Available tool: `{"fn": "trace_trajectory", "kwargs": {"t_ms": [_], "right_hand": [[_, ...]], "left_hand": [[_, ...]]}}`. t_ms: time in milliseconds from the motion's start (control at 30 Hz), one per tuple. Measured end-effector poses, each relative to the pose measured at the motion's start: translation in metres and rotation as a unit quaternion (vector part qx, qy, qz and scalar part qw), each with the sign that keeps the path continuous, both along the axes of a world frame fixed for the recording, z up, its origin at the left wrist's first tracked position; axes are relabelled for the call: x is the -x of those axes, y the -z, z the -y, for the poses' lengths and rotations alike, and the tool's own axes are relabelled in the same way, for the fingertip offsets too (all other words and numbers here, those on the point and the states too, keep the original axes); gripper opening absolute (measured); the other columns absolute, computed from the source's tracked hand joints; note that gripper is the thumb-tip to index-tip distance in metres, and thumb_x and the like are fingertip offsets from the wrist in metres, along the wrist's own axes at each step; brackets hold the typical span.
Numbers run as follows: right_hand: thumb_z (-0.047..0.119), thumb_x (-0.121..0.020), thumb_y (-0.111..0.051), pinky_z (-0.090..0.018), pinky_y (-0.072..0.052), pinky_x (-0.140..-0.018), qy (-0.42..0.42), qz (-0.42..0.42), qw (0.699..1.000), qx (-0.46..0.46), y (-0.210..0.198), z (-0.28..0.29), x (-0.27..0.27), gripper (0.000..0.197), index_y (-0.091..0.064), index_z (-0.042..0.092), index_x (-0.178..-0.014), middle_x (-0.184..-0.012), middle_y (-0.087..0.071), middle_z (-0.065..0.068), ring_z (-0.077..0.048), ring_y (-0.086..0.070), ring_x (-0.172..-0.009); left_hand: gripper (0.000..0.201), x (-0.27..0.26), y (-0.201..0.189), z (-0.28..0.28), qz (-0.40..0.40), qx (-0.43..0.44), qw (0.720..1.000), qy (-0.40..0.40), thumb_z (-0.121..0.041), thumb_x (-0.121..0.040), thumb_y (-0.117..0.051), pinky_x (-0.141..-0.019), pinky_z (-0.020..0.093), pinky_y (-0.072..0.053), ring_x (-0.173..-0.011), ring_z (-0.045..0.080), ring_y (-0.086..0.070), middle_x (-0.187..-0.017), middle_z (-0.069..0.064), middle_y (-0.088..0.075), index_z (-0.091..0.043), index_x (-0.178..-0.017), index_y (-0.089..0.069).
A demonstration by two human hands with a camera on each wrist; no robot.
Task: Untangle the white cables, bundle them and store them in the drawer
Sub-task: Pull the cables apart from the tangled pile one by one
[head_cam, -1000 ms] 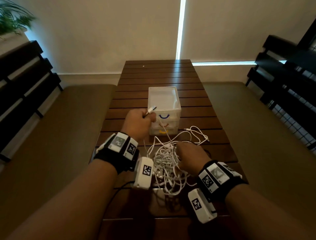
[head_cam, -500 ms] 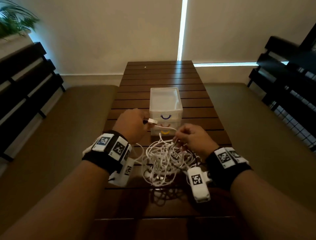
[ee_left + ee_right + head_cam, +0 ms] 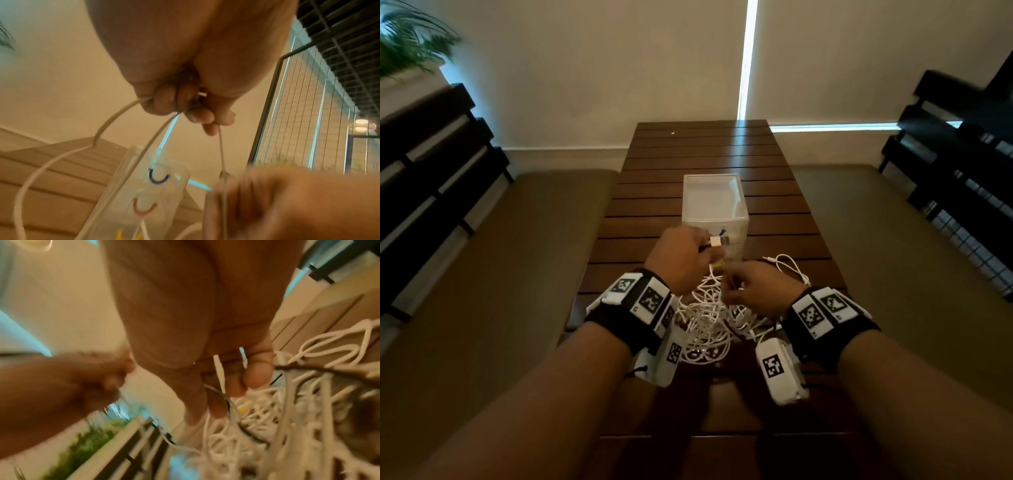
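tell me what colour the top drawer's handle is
Blue: the top handle on the clear drawer unit shows best in the left wrist view.

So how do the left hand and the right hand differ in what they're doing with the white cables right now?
The left hand is raised in front of the clear plastic drawer unit, its grip pinching a white USB plug end; the right hand sits lower, over the tangled pile of white cables on the brown slatted wooden table, fingers curled round strands. One cable runs taut between them.
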State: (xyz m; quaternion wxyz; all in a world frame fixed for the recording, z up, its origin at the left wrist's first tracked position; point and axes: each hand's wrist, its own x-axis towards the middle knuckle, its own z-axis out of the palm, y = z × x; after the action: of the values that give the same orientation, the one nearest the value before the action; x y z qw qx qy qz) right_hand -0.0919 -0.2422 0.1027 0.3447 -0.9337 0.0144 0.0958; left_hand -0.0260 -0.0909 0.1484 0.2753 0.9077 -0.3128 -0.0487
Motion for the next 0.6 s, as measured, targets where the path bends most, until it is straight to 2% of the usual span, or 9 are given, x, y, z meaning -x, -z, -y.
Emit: {"fn": "trace_trajectory", "kwargs": {"t_ms": [33, 100, 167, 267, 333, 400, 500, 600], "right_hand": [[0.020, -0.089, -0.065, -0.028, -0.048, -0.073, -0.018, -0.037, 0.998, 0.051, 0.006, 0.004, 0.001, 0.010, -0.061, 0.023, -0.080, -0.086, -0.064, 0.002, -0.016, -0.061, -0.084], [0.021, -0.092, -0.061, -0.026, -0.044, -0.070, 0.017, -0.062, 0.994, 0.087, 0.020, 0.014, 0.004, 0.011, -0.062, 0.020, -0.081, -0.083, -0.061, 0.003, -0.017, -0.059, -0.084], [0.016, -0.094, -0.057, -0.026, -0.045, -0.063, 0.091, -0.026, 0.995, 0.019, 0.027, 0.021, 0.007, 0.013, -0.062, 0.014, -0.082, -0.075, -0.062, 0.003, -0.018, -0.059, -0.075], [0.009, -0.094, -0.056, -0.032, -0.048, -0.054, 0.161, 0.001, 0.978, -0.135, 0.027, 0.023, 0.010, 0.014, -0.061, 0.009, -0.081, -0.076, -0.068, -0.008, -0.021, -0.060, -0.063], [0.011, -0.089, -0.064, -0.039, -0.053, -0.060, 0.177, 0.018, 0.975, -0.129, 0.030, 0.031, 0.008, 0.010, -0.064, 0.013, -0.080, -0.078, -0.070, -0.007, -0.020, -0.062, -0.063], [0.010, -0.083, -0.069, -0.044, -0.056, -0.069, 0.212, 0.029, 0.971, -0.110, 0.033, 0.043, 0.008, 0.011, -0.066, 0.018, -0.076, -0.078, -0.070, -0.007, -0.022, -0.065, -0.067], [0.008, -0.079, -0.068, -0.042, -0.055, -0.071, 0.284, 0.053, 0.953, -0.093, 0.033, 0.062, 0.012, 0.013, -0.067, 0.018, -0.070, -0.074, -0.069, -0.004, -0.022, -0.063, -0.068], [0.011, -0.079, -0.069, -0.042, -0.055, -0.073, 0.306, 0.054, 0.948, -0.067, 0.034, 0.078, 0.016, 0.015, -0.067, 0.019, -0.067, -0.070, -0.067, -0.002, -0.024, -0.064, -0.070]], "left_hand": [[0.028, -0.001, -0.010, -0.002, 0.009, 0.024, 1.000, -0.013, -0.031, -0.092, -0.060, -0.050, 0.021, -0.031, -0.055, 0.007, -0.047, -0.062, -0.006, -0.051, -0.019, -0.066, -0.056], [0.031, -0.006, -0.034, -0.009, 0.055, 0.041, 0.997, -0.044, -0.031, -0.092, -0.059, -0.048, 0.021, -0.028, -0.053, 0.004, -0.042, -0.059, -0.007, -0.048, -0.019, -0.064, -0.054], [0.031, -0.013, -0.055, -0.019, 0.097, 0.025, 0.993, -0.055, -0.029, -0.091, -0.060, -0.048, 0.021, -0.028, -0.052, 0.003, -0.041, -0.056, -0.009, -0.045, -0.021, -0.063, -0.051], [0.027, -0.017, -0.065, -0.031, 0.079, -0.023, 0.995, -0.054, -0.030, -0.090, -0.062, -0.048, 0.022, -0.032, -0.053, 0.006, -0.045, -0.058, -0.006, -0.050, -0.018, -0.066, -0.059], [0.027, -0.016, -0.064, -0.039, 0.070, -0.055, 0.993, -0.071, -0.032, -0.090, -0.063, -0.048, 0.022, -0.033, -0.054, 0.008, -0.047, -0.059, -0.004, -0.053, -0.015, -0.068, -0.063], [0.027, -0.015, -0.064, -0.053, 0.074, -0.092, 0.987, -0.105, -0.035, -0.089, -0.063, -0.047, 0.023, -0.031, -0.055, 0.008, -0.047, -0.060, -0.004, -0.052, -0.017, -0.068, -0.061], [0.034, -0.013, -0.067, -0.075, 0.110, -0.149, 0.968, -0.171, -0.039, -0.086, -0.066, -0.047, 0.025, -0.028, -0.053, 0.013, -0.043, -0.058, -0.002, -0.047, -0.022, -0.059, -0.054], [0.025, -0.011, -0.053, -0.081, 0.070, -0.182, 0.956, -0.219, -0.031, -0.084, -0.067, -0.051, 0.026, -0.037, -0.057, 0.018, -0.050, -0.062, 0.002, -0.052, -0.018, -0.064, -0.060]]}}
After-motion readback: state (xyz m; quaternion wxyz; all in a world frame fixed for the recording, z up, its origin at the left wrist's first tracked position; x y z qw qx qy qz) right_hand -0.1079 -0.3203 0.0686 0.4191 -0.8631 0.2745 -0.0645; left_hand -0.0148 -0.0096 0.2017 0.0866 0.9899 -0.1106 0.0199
